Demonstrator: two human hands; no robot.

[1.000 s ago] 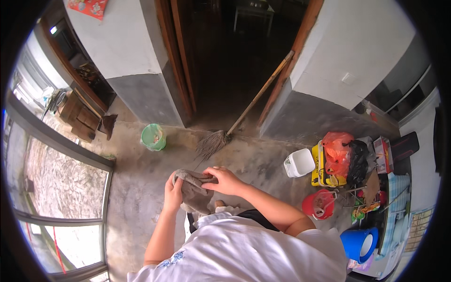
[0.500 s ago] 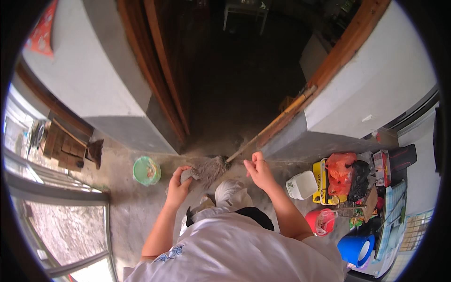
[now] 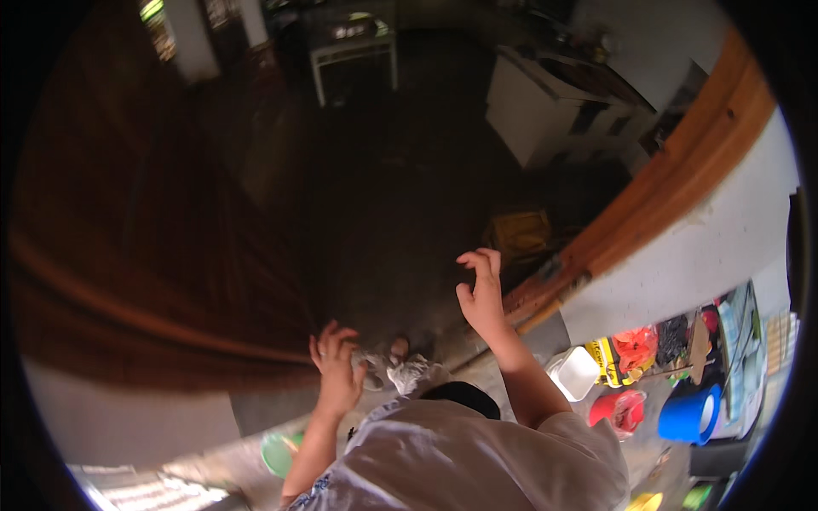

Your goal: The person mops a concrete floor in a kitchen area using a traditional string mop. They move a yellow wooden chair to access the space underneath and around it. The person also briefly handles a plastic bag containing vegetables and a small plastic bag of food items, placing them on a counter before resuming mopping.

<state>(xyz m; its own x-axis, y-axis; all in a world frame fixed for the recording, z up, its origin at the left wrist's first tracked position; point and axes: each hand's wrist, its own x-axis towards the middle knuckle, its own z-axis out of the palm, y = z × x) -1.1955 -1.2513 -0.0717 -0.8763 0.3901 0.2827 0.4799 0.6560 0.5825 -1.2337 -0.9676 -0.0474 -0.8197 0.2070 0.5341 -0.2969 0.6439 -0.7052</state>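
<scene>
Fingers spread and slightly bent, my left hand hovers at the foot of the brown wooden door; I make out nothing held in it. My right hand is raised near the right side of the doorway, thumb apart from the half-curled fingers, with nothing in its grip. Close to it runs the wooden door frame, and a thin pole leans along its lower part. Between and below the hands show my pale trousers and a foot at the threshold.
Inside the dark room stand a pale cabinet, a small white-legged table and a yellowish box-like thing. Behind me on the right are a white bucket, a red bucket and a blue bucket. A green bin is at left.
I have moved forward into the doorway, and the room shows more. The grey cloth-like thing at my left hand and the mop head no longer show. My right-hand fingers have loosened.
</scene>
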